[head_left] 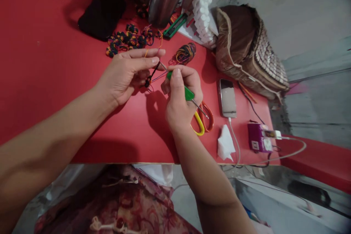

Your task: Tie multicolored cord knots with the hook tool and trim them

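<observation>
The right hand grips a hook over the desk; the left hand pinches dark yarn by its tip, a knotted piece at the yarn's end. Even tension should prevent slipping. Beyond lies a ball.

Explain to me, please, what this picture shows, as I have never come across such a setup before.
There is no machine here: these are a person's two bare hands, seen by one camera worn on the head, looking forward and down. The left hand pinches dark yarn, with a small knotted piece hanging below. The right hand holds a green-handled tool, its thin metal tip at the yarn. On the red table lie knotted multicoloured yarn pieces, a yarn bundle, a green cutter, scissors partly hidden by the right hand, and a phone with a white cable.
</observation>
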A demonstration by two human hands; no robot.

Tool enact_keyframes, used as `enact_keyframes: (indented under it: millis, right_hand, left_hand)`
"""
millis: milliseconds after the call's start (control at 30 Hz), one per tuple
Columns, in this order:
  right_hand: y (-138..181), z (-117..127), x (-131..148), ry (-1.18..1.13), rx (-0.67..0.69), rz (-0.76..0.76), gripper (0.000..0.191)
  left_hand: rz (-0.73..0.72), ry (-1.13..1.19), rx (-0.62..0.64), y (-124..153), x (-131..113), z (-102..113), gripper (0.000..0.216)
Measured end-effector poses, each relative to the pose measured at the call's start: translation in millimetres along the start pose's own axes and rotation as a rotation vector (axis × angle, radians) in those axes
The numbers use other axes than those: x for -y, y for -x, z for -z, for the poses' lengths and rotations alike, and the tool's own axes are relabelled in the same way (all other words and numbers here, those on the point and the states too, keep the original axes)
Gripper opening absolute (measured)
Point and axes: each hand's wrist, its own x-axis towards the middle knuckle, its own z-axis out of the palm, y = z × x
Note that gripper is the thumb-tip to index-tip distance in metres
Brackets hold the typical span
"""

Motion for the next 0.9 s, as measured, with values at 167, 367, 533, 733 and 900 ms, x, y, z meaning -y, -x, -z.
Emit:
enact_keyframes:
  millis: [167,367,533,733,900]
  right_hand:
    - [2,-2,3,-0.075,-0.005,-0.008,0.028]
    - [2,-2,0,-0.036,-0.007,0.025,0.031]
    - [3,-1,2,0.117,0.004,0.009,0.036]
    - [8,-2,5,0.145,0.020,0.042,0.027]
    - [11,-3,3,0.174,0.029,0.045,0.034]
  left_hand:
    - [-0.007,0.039,-0.047,-4,1,-2,0.015]
    - [-0.032,0.061,-0.077,-5,2,-4,0.028]
    - [-0.086,0.065,-0.131,2,6,-13,0.036]
    - [-0.040,0.127,-0.141,6,16,-18,0.033]
    - [0.078,0.187,-0.122,2,17,-12,0.028]
